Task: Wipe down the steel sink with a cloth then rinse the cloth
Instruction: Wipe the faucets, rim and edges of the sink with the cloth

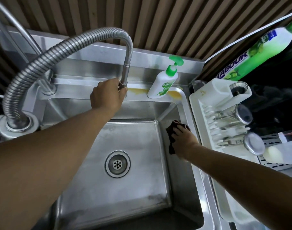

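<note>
Brushed steel sink (133,188), square basin. Left hand (108,94) clasps the smooth tip of the ribbed faucet (59,52) over the sink's back ledge. Right hand (183,140), fingers flat, presses a crumpled dark cloth (170,138) on the sink's right wall; the palm hides part of it.

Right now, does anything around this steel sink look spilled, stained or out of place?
Yes. A yellow-orange smear lies on the back ledge of the steel sink, on both sides of the white pump bottle with a green top. It looks like spilled liquid or residue.
</note>
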`<state>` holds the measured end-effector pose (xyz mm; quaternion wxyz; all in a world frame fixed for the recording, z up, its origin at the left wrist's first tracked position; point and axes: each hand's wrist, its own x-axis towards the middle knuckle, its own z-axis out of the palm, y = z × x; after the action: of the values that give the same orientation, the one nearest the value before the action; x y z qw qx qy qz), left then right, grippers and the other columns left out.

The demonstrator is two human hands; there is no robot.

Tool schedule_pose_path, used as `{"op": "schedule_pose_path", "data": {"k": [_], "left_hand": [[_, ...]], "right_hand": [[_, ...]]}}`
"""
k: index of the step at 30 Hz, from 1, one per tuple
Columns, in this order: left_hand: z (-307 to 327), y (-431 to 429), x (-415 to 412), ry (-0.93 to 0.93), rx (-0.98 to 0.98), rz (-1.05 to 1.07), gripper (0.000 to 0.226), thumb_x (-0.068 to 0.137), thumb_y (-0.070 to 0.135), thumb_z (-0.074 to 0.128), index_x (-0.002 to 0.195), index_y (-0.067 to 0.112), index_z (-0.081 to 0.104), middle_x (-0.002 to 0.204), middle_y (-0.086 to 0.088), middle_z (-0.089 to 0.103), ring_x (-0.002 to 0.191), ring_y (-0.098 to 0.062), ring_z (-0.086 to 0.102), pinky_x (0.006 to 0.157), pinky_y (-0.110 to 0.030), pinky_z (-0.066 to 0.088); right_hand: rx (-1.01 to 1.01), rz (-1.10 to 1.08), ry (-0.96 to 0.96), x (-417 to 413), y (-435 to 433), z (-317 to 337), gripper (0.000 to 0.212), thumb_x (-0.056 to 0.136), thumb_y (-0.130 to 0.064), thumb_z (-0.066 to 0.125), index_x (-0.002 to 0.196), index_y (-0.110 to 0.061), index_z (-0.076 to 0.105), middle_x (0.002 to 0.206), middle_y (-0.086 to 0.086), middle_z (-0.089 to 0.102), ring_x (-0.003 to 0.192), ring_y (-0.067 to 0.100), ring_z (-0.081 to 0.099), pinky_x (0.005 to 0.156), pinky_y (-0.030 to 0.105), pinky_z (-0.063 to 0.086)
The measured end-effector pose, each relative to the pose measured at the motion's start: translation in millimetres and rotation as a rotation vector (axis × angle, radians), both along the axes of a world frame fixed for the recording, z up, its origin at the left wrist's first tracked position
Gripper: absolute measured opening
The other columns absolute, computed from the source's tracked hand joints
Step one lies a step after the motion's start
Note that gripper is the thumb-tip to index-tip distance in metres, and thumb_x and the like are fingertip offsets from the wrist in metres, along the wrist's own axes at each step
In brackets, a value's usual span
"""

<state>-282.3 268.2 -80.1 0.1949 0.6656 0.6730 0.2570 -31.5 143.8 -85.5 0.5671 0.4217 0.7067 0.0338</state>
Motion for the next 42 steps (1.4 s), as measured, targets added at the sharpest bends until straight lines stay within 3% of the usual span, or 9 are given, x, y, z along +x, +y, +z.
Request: {"op": "schedule_pose_path", "data": {"k": [8, 13, 18, 21, 23, 27, 34, 39, 42], "left_hand": [[-4.7, 1.8, -1.0, 0.006, 0.02, 0.006, 0.023, 0.092, 0.043, 0.065, 0.1, 0.023, 0.072, 0.095, -0.007, 0.073, 0.089, -0.037, 0.062, 0.066, -0.033, 0.039], [-2.7, 1.8, -0.2, 0.006, 0.016, 0.009, 0.024, 0.091, 0.043, 0.066, 0.1, 0.022, 0.073, 0.095, -0.009, 0.073, 0.091, -0.04, 0.063, 0.07, -0.038, 0.048], [-1.0, 1.6, -0.6, 0.003, -0.003, 0.011, 0.025, 0.091, 0.045, 0.066, 0.099, 0.022, 0.072, 0.095, -0.007, 0.073, 0.092, -0.04, 0.063, 0.071, -0.04, 0.05], [1.0, 1.2, 0.4, 0.014, -0.016, 0.011, 0.024, 0.091, 0.045, 0.065, 0.097, 0.022, 0.072, 0.094, -0.006, 0.073, 0.092, -0.037, 0.063, 0.067, -0.035, 0.044], [3.6, 0.3, 1.7, 0.026, -0.027, 0.015, 0.023, 0.092, 0.044, 0.066, 0.095, 0.021, 0.072, 0.093, -0.007, 0.073, 0.091, -0.037, 0.062, 0.066, -0.034, 0.04], [7.7, 0.0, 3.3, 0.031, -0.051, 0.029, 0.023, 0.091, 0.044, 0.066, 0.093, 0.022, 0.072, 0.091, -0.009, 0.074, 0.09, -0.037, 0.062, 0.069, -0.037, 0.047], [9.9, 1.2, 6.6, 0.073, -0.106, 0.074, 0.028, 0.09, 0.047, 0.063, 0.09, 0.021, 0.073, 0.089, -0.008, 0.074, 0.092, -0.038, 0.063, 0.072, -0.039, 0.052], [15.6, -1.1, 11.6, 0.066, -0.178, 0.12, 0.029, 0.091, 0.049, 0.063, 0.092, 0.022, 0.073, 0.091, -0.008, 0.073, 0.095, -0.038, 0.062, 0.07, -0.037, 0.048], [20.8, -7.5, 14.2, 0.056, -0.197, 0.145, 0.032, 0.092, 0.051, 0.061, 0.11, 0.026, 0.071, 0.107, -0.005, 0.073, 0.105, -0.037, 0.06, 0.079, -0.039, 0.049]], "right_hand": [[0.313, -0.07, 0.045, 2.0, 42.2, -18.3, 0.064, 0.103, -0.035, 0.027, 0.159, -0.008, 0.014, 0.168, 0.012, 0.008, 0.154, 0.035, -0.005, 0.12, 0.051, -0.013], [0.157, 0.052, 0.046, 4.6, 4.1, -22.3, 0.055, 0.105, -0.03, 0.031, 0.154, -0.007, 0.035, 0.162, 0.019, 0.026, 0.151, 0.038, 0.014, 0.122, 0.051, -0.002], [0.455, -0.239, 0.293, 13.9, 30.2, -8.4, 0.067, 0.102, -0.027, 0.029, 0.16, -0.006, 0.001, 0.167, 0.013, -0.012, 0.153, 0.037, -0.009, 0.124, 0.048, -0.001], [0.509, -0.389, 0.415, 15.2, 25.2, -15.5, 0.071, 0.099, -0.019, 0.029, 0.157, -0.005, -0.01, 0.165, 0.018, -0.019, 0.152, 0.042, -0.008, 0.125, 0.047, 0.004], [0.559, -0.438, 0.476, 13.3, 9.9, -21.1, 0.071, 0.095, -0.014, 0.026, 0.156, -0.001, -0.008, 0.164, 0.026, -0.011, 0.152, 0.046, -0.001, 0.124, 0.051, 0.013], [0.698, -0.509, 0.648, 16.5, -8.6, -32.0, 0.076, 0.078, -0.012, 0.024, 0.152, 0.006, 0.028, 0.152, 0.031, 0.038, 0.141, 0.049, 0.037, 0.111, 0.055, 0.04], [0.695, -0.588, 0.686, 14.3, 29.6, -26.4, 0.079, 0.08, -0.008, 0.028, 0.156, 0.002, 0.009, 0.163, 0.022, 0.022, 0.15, 0.043, 0.02, 0.12, 0.051, 0.024], [0.726, -0.592, 0.779, 20.5, 13.3, -33.9, 0.071, 0.076, -0.005, 0.028, 0.143, 0.008, 0.047, 0.145, 0.025, 0.051, 0.132, 0.047, 0.051, 0.101, 0.055, 0.048], [0.704, -0.616, 0.823, 23.7, 13.6, -25.6, 0.073, 0.073, -0.003, 0.036, 0.145, 0.007, 0.044, 0.149, 0.022, 0.049, 0.135, 0.044, 0.048, 0.104, 0.052, 0.045]]}}
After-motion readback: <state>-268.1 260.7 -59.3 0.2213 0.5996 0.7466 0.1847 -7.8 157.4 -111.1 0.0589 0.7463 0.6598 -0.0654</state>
